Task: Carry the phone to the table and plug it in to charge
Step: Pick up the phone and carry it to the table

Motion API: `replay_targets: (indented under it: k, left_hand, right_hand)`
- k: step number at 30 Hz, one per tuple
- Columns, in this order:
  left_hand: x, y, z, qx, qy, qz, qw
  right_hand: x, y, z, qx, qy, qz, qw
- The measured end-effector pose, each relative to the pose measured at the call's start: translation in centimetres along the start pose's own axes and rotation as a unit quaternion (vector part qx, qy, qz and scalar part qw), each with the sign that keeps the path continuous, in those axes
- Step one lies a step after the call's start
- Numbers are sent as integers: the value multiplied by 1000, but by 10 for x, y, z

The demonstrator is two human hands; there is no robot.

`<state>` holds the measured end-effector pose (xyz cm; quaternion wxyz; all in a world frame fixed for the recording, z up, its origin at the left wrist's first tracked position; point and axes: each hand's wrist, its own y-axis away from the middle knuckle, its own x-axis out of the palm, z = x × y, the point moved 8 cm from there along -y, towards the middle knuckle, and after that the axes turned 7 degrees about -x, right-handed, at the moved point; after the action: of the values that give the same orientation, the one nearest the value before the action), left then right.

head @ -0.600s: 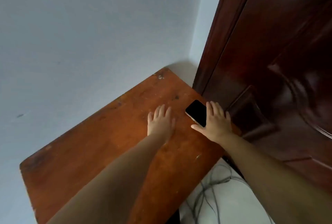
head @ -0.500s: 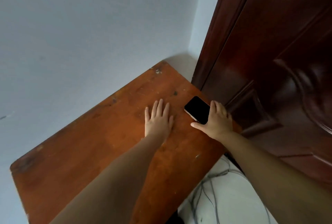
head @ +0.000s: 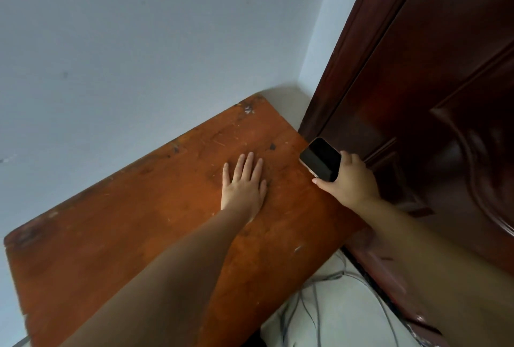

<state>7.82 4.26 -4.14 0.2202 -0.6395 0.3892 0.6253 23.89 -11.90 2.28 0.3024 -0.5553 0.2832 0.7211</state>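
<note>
Right hand point(head: 351, 182) has the phone point(head: 320, 158) in a pinch grip at the desk's point(head: 139, 221) 3 o'clock edge; left hand point(head: 243, 183) lies flat, fingers spread. A thin edge-pinch could slip, dropping it toward the cables point(head: 314, 299) below.

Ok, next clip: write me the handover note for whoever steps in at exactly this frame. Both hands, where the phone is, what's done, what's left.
Left hand: open, palm flat on the worn orange-brown wooden table, holding nothing.
Right hand: gripping the black-screened, light-edged smartphone at the table's right edge beside the dark brown wooden door. Whether the phone rests on the table or is held just above it cannot be told.
Done: phone has reached the table.
Left: plug it in. Nothing is plugged into the phone; the only leads in sight are thin grey cables on the floor below the table edge, with no plug or charger showing.
</note>
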Motion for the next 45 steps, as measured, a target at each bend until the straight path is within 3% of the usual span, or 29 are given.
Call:
replay_targets:
  k: [9, 20, 26, 30, 31, 34, 37, 45]
  left_hand:
    - [-57, 35, 7, -28, -1, -54, 998]
    - [-108, 238, 120, -196, 79, -144, 967]
    - [-115, 382, 221, -341, 88, -183, 918]
    - [-111, 499, 284, -441, 92, -211, 868]
    - [-104, 556, 307, -483, 92, -227, 841]
    - [-94, 621, 332, -526, 100, -231, 812]
    - [-79, 721, 361, -574, 106, -242, 775]
    - [-47, 981, 421, -686, 70, -239, 684]
  right_hand:
    - [-49, 36, 57, -109, 25, -70, 991]
    - [-64, 148, 205, -288, 21, -78, 954]
    - [-42, 232, 349, -431, 6, -35, 902]
    - [-16, 317, 444, -525, -15, 11, 851]
    - [-5, 363, 483, -569, -12, 26, 822]
    - [9, 416, 525, -601, -21, 48, 797]
    - [31, 504, 581, -655, -32, 66, 752]
    - [76, 742, 706, -726, -69, 122, 673]
